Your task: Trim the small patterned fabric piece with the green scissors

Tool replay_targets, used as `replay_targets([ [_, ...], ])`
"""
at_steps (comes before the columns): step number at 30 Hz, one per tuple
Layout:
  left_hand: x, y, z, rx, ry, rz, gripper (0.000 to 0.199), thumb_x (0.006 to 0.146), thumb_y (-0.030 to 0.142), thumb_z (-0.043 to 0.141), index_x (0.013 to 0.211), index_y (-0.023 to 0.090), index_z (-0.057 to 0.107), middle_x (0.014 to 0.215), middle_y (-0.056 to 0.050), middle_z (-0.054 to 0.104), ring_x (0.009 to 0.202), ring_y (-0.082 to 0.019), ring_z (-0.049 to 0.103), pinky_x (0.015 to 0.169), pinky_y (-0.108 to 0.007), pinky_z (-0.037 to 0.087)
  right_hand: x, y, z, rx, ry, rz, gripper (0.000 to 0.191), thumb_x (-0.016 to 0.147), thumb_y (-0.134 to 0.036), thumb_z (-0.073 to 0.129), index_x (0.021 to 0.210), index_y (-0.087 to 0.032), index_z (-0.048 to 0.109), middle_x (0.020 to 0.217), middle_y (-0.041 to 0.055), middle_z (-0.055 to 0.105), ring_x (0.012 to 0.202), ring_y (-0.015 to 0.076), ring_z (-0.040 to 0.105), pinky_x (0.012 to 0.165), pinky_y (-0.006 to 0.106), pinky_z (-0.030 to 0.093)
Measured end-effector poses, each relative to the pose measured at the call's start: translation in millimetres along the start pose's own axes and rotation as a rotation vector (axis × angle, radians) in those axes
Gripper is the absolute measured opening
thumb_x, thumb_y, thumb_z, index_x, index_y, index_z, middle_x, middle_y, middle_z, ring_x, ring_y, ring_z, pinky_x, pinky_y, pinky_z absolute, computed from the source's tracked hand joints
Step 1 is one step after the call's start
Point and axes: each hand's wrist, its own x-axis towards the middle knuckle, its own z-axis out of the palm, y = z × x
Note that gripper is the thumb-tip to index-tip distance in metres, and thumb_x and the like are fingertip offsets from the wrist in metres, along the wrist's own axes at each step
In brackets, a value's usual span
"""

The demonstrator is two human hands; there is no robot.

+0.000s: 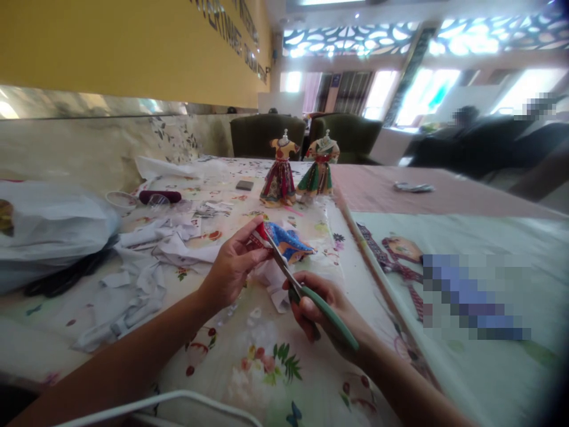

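My left hand (237,261) pinches a small piece of patterned fabric (287,240), blue with red and orange parts, above the table. In my right hand (322,302) is a pair of scissors (331,320) with green handles, my fingers through and around the grips. The blades point up and left and meet the red edge of the fabric close to my left fingertips. Whether the blades are fully closed is hard to make out. White scraps (273,284) lie under the fabric.
Two miniature dressed mannequins (280,172) stand farther back. White paper strips (133,284) and a white plastic bag (53,225) lie at left. Patterned cloth pieces (402,255) rest at right. A white cable (178,396) crosses the near edge. Dark chairs (267,139) stand behind the table.
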Motion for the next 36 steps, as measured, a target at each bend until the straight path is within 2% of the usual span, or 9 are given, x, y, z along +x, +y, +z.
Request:
replay_targets([
  [4,2.4,2.1,-2.2,0.015,-0.024,0.003,0.081,0.065,0.010,0.084,0.141,0.016,0.056,0.107,-0.005,0.076,0.092,-0.014,0.070,0.091,-0.028,0.055,0.3,-1.9,-2.6,-0.007,-0.019,-0.004,0.063,0.070,-0.066,0.081,0.102,-0.016,0.060,0.062,-0.0063,0.052,0.043,0.0051,0.041,0.041,0.017,0.034],
  [8,3.3,5.0,-3.2,0.040,-0.037,-0.001,0.083,0.063,0.010,0.084,0.141,0.017,0.056,0.104,-0.004,0.076,0.090,-0.014,0.070,0.090,-0.029,0.055,-0.1,-1.9,-4.2,-0.028,-0.036,-0.013,0.061,0.074,-0.065,0.077,0.104,-0.016,0.059,0.062,-0.0068,0.049,0.045,0.0056,0.040,0.042,0.018,0.033],
  [17,8.8,7.2,-14.9,0.201,-0.088,-0.045,0.085,0.067,0.015,0.084,0.146,0.019,0.052,0.106,-0.006,0.074,0.085,-0.014,0.066,0.076,-0.026,0.053,0.9,-1.7,-9.0,-0.070,-0.064,-0.004,0.055,0.077,-0.063,0.076,0.099,-0.016,0.059,0.060,-0.0073,0.048,0.045,0.0059,0.039,0.043,0.019,0.030],
  [24,9.7,7.3,-18.1,0.248,-0.110,-0.045,0.082,0.068,0.017,0.084,0.145,0.017,0.054,0.101,-0.007,0.073,0.087,-0.016,0.065,0.074,-0.026,0.052,2.5,-1.0,-8.5,-0.044,-0.054,0.031,0.054,0.073,-0.060,0.081,0.097,-0.018,0.057,0.055,-0.0097,0.046,0.042,0.0057,0.039,0.041,0.019,0.031],
  [32,10.6,8.6,-17.5,0.233,-0.116,-0.067,0.084,0.066,0.016,0.085,0.145,0.016,0.054,0.106,-0.008,0.073,0.091,-0.017,0.067,0.082,-0.028,0.053,2.7,-3.4,-8.0,-0.067,-0.038,0.049,0.055,0.072,-0.060,0.081,0.094,-0.017,0.057,0.053,-0.0100,0.047,0.040,0.0049,0.039,0.040,0.017,0.030],
  [36,10.7,9.2,-18.3,0.255,-0.121,-0.079,0.087,0.066,0.017,0.085,0.147,0.016,0.052,0.107,-0.008,0.074,0.088,-0.016,0.067,0.078,-0.027,0.053,3.2,-5.0,-7.2,-0.099,-0.031,0.055,0.054,0.072,-0.060,0.080,0.093,-0.017,0.057,0.052,-0.0100,0.048,0.039,0.0048,0.039,0.039,0.018,0.030],
])
